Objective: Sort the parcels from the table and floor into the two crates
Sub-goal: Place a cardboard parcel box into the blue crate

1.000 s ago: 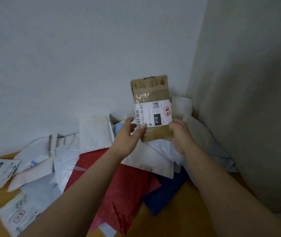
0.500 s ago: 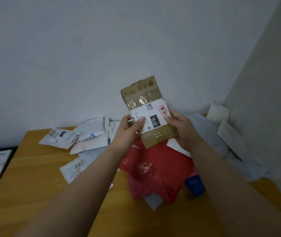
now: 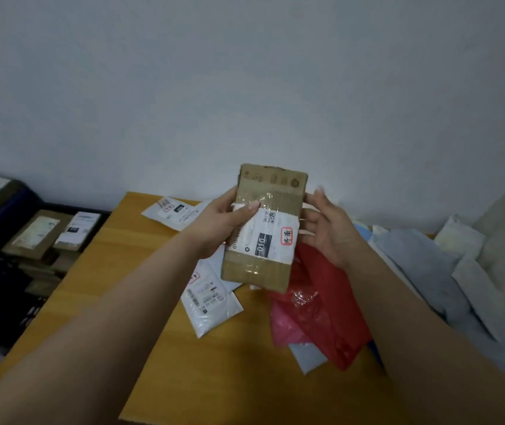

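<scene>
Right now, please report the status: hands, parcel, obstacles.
Left hand grips the cardboard box; right hand steadies its other edge. Box held above the table. Crate at left, path looks open.

The head view is dim and flat, with a cool grey cast on the wall [image 3: 245, 72]. Shadow deepens toward 9 o'clock, where detail is lost in darkness. Clear tape on the cardboard parcel [image 3: 265, 228] catches faint glare. Forearms at 6 o'clock look soft, and the desk [image 3: 116, 256] edges bow outward.
</scene>
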{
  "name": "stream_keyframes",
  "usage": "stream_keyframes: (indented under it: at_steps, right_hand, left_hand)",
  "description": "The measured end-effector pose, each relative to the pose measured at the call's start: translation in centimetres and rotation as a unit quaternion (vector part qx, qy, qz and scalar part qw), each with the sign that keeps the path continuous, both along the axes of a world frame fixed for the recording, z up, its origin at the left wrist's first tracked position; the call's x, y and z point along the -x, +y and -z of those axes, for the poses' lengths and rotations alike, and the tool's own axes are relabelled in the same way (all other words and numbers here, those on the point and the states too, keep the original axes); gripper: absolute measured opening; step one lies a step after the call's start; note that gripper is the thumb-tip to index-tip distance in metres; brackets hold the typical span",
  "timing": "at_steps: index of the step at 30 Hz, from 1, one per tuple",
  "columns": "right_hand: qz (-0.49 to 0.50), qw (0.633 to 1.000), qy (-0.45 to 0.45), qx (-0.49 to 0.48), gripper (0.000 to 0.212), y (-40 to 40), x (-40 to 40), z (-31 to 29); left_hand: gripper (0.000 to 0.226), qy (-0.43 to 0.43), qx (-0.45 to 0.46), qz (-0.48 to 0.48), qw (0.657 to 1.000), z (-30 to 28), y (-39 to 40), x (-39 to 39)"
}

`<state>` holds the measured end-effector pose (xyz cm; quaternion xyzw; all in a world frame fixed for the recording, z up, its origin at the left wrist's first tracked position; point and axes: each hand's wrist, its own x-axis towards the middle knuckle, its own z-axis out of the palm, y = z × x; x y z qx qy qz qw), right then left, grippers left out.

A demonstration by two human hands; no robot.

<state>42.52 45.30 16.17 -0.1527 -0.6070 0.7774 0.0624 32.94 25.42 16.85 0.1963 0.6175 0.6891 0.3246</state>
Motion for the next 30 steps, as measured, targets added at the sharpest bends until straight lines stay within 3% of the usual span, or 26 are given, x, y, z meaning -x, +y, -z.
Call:
stream_keyframes:
  at_steps: [7,12,16,19,21,26,30]
  right_hand:
    - [-0.094,0.989,-0.011,0.114,0.032,-3.4,3.2,2.2]
    - [-0.121,0.981,-0.006,0.148,0.031,-6.3,5.8,3.6]
    - [-0.123,0.979,-0.025,0.163,0.020,-9.5,8.2,4.2]
    - [-0.100,0.981,-0.046,0.161,0.010,-12.3,10.0,4.8]
    - [-0.077,0.987,-0.063,0.129,0.014,-14.8,11.3,5.1]
    - [-0.088,0.988,-0.104,-0.066,0.044,-23.8,14.5,6.5]
    - [-0.127,0.980,-0.075,-0.135,0.040,-32.8,16.2,7.4]
  left_hand:
    - [0.048,0.133,0.124,-0.053,0.982,-3.3,-3.9,2.3]
    - [0.053,0.149,0.163,-0.101,0.970,-3.3,-6.8,3.0]
    - [0.058,0.172,0.244,-0.174,0.938,-2.7,-11.1,3.2]
    - [0.058,0.127,0.241,-0.195,0.942,-1.5,-14.9,3.2]
    - [0.057,0.086,0.221,-0.205,0.949,-0.5,-17.3,3.2]
    - [0.052,0.066,0.216,-0.269,0.936,2.3,-23.5,3.7]
    - [0.051,0.059,0.214,-0.315,0.923,4.4,-31.3,4.6]
